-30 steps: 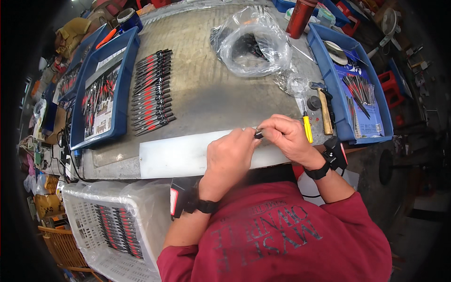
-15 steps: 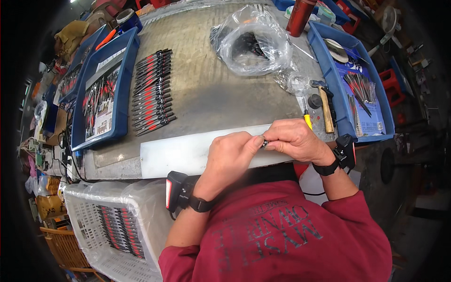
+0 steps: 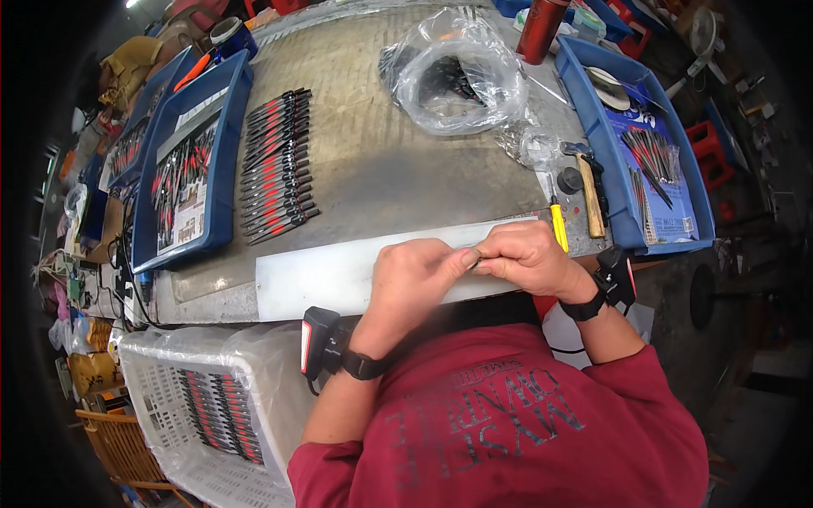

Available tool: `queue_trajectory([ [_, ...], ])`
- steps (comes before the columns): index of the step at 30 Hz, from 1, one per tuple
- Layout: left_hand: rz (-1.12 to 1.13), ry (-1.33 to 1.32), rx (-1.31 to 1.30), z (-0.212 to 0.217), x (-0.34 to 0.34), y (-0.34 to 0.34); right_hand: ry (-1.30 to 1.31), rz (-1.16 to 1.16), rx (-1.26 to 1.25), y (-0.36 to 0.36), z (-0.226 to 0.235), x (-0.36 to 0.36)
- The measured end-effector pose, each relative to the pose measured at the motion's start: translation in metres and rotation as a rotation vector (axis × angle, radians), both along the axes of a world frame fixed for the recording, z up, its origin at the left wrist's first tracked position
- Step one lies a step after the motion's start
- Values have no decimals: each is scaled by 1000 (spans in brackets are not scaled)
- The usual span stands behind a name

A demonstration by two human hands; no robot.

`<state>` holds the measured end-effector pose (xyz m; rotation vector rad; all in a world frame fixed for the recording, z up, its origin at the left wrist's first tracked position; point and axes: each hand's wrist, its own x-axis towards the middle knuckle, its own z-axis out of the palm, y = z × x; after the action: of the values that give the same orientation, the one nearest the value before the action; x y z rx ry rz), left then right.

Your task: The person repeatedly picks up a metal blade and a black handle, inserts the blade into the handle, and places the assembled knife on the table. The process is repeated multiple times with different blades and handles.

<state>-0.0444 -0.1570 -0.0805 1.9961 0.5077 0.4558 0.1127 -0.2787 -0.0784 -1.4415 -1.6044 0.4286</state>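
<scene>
My left hand [image 3: 415, 275] and my right hand [image 3: 529, 256] meet, thumb tips nearly touching, over a white board [image 3: 318, 275] at the table's near edge. Both are closed in a pinch around something small and dark, almost wholly covered by the fingers; its kind cannot be made out. Beyond the board, to the left, a neat row of slim black-and-red pen-shaped tools [image 3: 275, 178] lies on the table. A yellow-handled screwdriver [image 3: 558, 227] lies just past my right hand, beside a wooden-handled hammer [image 3: 591, 199].
A blue tray [image 3: 222, 186] of similar tools stands left, another blue tray [image 3: 696, 182] right. An open clear plastic bag [image 3: 508, 102] holds dark parts near a red cylinder [image 3: 542, 32]. Below the table at left, a lined white crate [image 3: 275, 423] contains stacked black-and-red tools.
My fingers have shifted slightly around the small dark thing, so less of it shows. My right hand has turned a little, and more of the yellow screwdriver handle is visible.
</scene>
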Motion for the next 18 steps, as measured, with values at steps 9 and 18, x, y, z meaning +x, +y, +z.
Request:
queue_trajectory([
  [9, 58, -37, 49, -7, 4, -5, -25, -88, 13, 1, -7, 2],
  [18, 2, -5, -7, -5, 2, 0, -9, -87, -12, 2, -5, 2],
])
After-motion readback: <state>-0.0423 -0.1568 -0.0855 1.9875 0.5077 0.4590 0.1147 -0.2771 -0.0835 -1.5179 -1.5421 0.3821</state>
